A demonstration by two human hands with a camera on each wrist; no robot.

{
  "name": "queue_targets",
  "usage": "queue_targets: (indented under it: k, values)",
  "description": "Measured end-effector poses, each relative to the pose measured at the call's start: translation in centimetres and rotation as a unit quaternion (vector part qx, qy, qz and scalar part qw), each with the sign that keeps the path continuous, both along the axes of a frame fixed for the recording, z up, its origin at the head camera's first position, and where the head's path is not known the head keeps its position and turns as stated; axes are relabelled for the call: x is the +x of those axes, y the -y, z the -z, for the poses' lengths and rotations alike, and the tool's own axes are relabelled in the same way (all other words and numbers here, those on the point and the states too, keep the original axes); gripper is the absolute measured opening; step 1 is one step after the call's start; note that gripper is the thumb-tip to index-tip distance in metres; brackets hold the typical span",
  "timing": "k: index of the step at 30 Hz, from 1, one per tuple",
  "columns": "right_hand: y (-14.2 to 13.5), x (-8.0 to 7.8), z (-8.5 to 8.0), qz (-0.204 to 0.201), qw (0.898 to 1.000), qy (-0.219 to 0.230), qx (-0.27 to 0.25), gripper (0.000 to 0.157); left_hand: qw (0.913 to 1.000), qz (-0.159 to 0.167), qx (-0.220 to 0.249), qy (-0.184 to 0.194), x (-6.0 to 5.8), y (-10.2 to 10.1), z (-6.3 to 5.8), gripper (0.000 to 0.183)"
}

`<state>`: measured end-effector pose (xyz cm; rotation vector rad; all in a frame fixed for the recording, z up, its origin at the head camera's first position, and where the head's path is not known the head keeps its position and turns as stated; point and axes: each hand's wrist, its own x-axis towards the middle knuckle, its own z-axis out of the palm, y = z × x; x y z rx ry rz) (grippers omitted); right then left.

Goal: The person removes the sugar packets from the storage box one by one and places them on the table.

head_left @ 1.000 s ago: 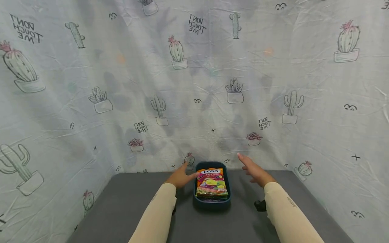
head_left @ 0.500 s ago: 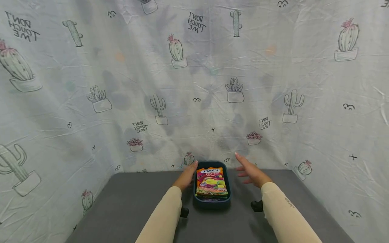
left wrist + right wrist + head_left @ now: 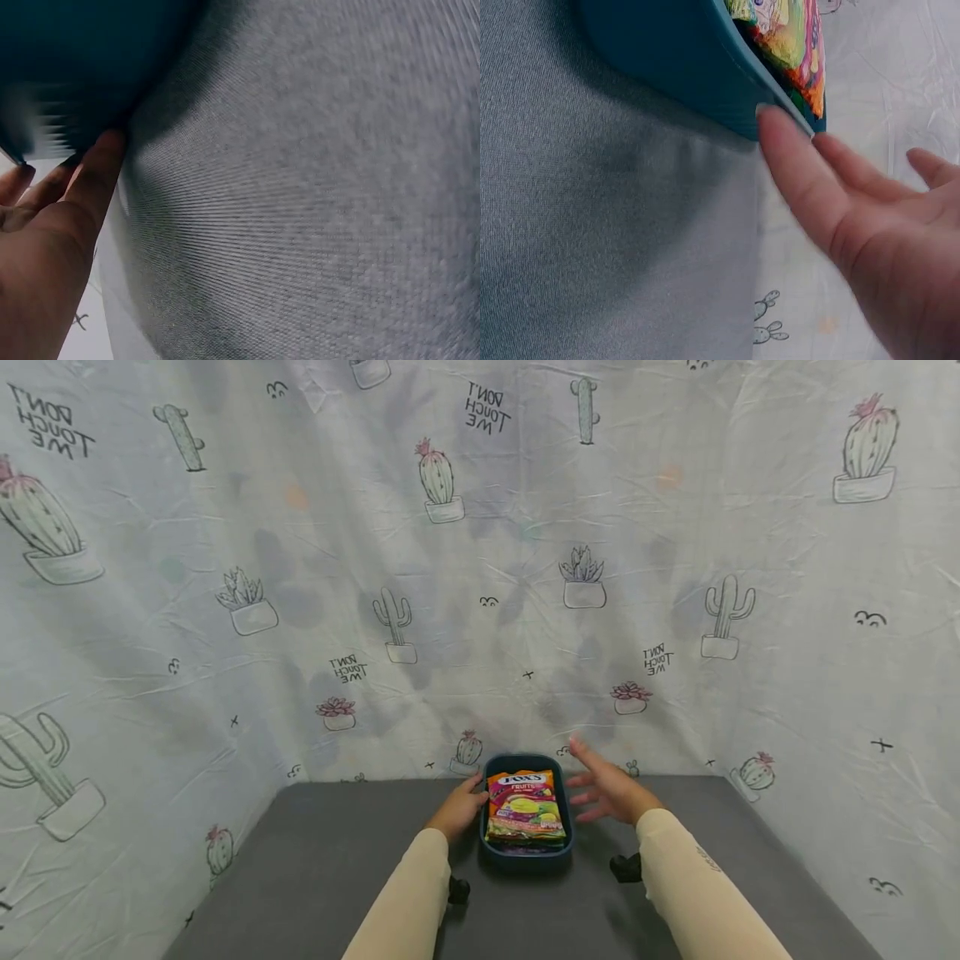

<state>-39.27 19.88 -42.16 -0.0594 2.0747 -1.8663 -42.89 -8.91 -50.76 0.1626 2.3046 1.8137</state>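
Note:
A dark teal plastic bin [image 3: 527,863] stands on the grey table, with a colourful candy bag [image 3: 525,806] marked FOX'S FRUITS lying on top inside it. Whatever is under the bag is mostly hidden. My left hand [image 3: 457,810] is at the bin's left side; in the left wrist view its fingertips touch the bin's wall [image 3: 82,60], fingers fairly straight. On the right side, my right hand [image 3: 611,787] is held beside the bin with fingers spread and thumb up. The right wrist view has its fingers [image 3: 799,169] extended close to the wall; contact cannot be told.
The grey table [image 3: 345,852] extends to both sides of the bin. Close behind the bin hangs a pale cloth backdrop [image 3: 450,693] with cactus prints, which also encloses the left and right sides.
My left hand has come in from the left to the bin's side. My right hand has moved left, nearer the bin. The bin and candy bag have stayed in place.

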Motion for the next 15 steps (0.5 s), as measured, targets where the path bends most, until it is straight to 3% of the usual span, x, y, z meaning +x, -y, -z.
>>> queue_targets:
  k: [6,15]
  values:
    - [0.09,0.01,0.05,0.003,1.000,-0.012,0.029,0.092,0.9999,0.006,0.013,-0.001,-0.13,0.19,0.44,0.054]
    - [0.18,-0.13,0.63,-0.024,0.999,0.000,-0.026,0.093,0.9997,0.017,0.018,0.003,-0.12,0.39,0.83,0.055]
